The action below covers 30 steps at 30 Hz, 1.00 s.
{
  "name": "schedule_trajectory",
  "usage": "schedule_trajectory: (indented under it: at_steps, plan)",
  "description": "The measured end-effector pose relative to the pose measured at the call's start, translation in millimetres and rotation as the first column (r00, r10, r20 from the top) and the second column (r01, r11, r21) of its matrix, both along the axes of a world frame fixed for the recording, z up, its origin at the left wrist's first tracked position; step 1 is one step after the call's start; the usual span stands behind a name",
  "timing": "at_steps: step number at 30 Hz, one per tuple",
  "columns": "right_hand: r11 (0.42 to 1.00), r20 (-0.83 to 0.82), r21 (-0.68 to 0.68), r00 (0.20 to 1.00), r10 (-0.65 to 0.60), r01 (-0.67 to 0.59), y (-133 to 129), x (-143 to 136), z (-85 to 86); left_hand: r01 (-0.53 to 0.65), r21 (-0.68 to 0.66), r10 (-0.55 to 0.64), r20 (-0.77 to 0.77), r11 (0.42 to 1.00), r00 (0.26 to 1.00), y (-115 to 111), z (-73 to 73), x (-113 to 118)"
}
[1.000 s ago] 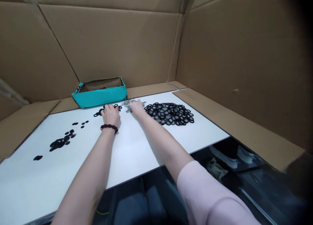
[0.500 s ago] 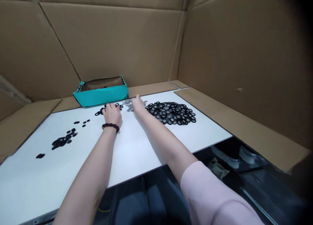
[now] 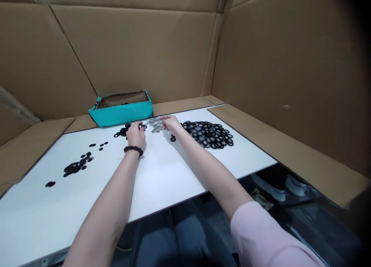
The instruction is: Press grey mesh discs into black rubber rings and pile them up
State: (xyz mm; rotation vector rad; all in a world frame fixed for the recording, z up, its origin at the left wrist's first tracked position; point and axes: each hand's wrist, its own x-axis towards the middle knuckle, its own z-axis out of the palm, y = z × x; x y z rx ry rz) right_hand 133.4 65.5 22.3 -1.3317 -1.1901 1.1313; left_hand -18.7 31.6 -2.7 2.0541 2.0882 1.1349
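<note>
Ring pile [image 3: 209, 135], one o'clock: black, grey centres
Box [image 3: 123, 114], eleven o'clock: turquoise
Board [image 3: 162, 174]: white
Sleeve [image 3: 266, 230]: pale pink
Bracelet [image 3: 133, 148]: dark brown

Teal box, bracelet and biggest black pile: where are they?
Teal box [image 3: 122, 115]: head view, middle of its front wall.
Bracelet [image 3: 133, 148]: head view, middle of its band.
Biggest black pile [image 3: 208, 135]: head view, near its middle.

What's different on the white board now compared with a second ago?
The right hand has shifted right, toward the pile of ringed discs, its fingertips at the grey discs. A loose black ring now shows below it; the arm may have hidden it before. Any grasp or release is unclear. The left hand and teal box stayed about where they were.
</note>
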Motion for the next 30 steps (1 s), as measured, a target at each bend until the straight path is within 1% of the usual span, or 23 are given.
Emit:
schedule_trajectory:
  at_steps: [2,3,6,7,9,11,12,14,16,18,20,23,26,28,30]
  plan:
    - [0.998,-0.164,-0.050,0.986,0.028,-0.037,-10.9,6.3,0.8,0.056,0.020,-0.057,0.064,0.998,0.996,1.8,-2.6,-1.2]
    - [0.996,-0.217,-0.069,0.975,0.048,-0.065,-16.4,8.8,0.5,0.075,0.031,-0.077,0.095,0.997,0.992,2.8,-3.9,-1.4]
    - [0.972,-0.259,-0.142,0.955,0.147,-0.188,-29.8,13.2,-1.4,0.096,0.058,-0.107,0.232,0.994,0.967,4.8,-7.1,0.2]
    - [0.962,-0.253,-0.164,0.952,0.174,-0.220,-32.9,13.5,-1.8,0.098,0.063,-0.113,0.305,0.993,0.946,4.9,-7.9,1.4]
    - [0.949,-0.238,-0.183,0.948,0.209,-0.255,-37.3,12.5,-2.0,0.120,0.061,-0.134,0.461,0.991,0.877,4.3,-9.0,4.5]
    - [0.944,-0.238,-0.183,0.944,0.230,-0.276,-40.1,10.0,-1.3,0.181,0.056,-0.180,0.573,0.982,0.799,2.8,-9.4,7.6]
    - [0.939,-0.244,-0.187,0.939,0.241,-0.289,-41.2,8.5,-0.9,0.218,0.059,-0.209,0.601,0.974,0.772,1.8,-9.3,8.8]
    - [0.925,-0.263,-0.207,0.929,0.261,-0.318,-43.1,5.7,-0.3,0.282,0.060,-0.258,0.616,0.958,0.744,-0.3,-8.6,10.7]
    - [0.908,-0.276,-0.225,0.917,0.287,-0.352,-44.2,4.2,-0.5,0.325,0.052,-0.289,0.604,0.944,0.743,-2.6,-7.1,11.8]
    - [0.891,-0.279,-0.229,0.903,0.326,-0.392,-44.3,4.6,-1.5,0.366,0.027,-0.308,0.598,0.930,0.740,-4.8,-5.2,12.7]
    - [0.877,-0.276,-0.229,0.892,0.357,-0.421,-43.3,6.5,-3.4,0.406,-0.004,-0.317,0.617,0.914,0.720,-6.7,-3.2,13.6]
    - [0.857,-0.283,-0.235,0.875,0.392,-0.460,-40.7,10.6,-6.8,0.455,-0.043,-0.303,0.690,0.890,0.658,-8.9,-0.9,14.3]
    - [0.828,-0.284,-0.249,0.855,0.435,-0.503,-38.1,13.9,-9.9,0.488,-0.099,-0.244,0.770,0.867,0.589,-10.1,0.0,13.6]
    - [0.818,-0.263,-0.269,0.856,0.445,-0.508,-36.7,15.3,-11.4,0.508,-0.139,-0.210,0.795,0.850,0.568,-10.2,-0.4,12.3]
    - [0.813,-0.240,-0.288,0.860,0.450,-0.506,-35.6,16.2,-12.5,0.525,-0.170,-0.196,0.798,0.834,0.570,-9.7,-1.3,10.9]
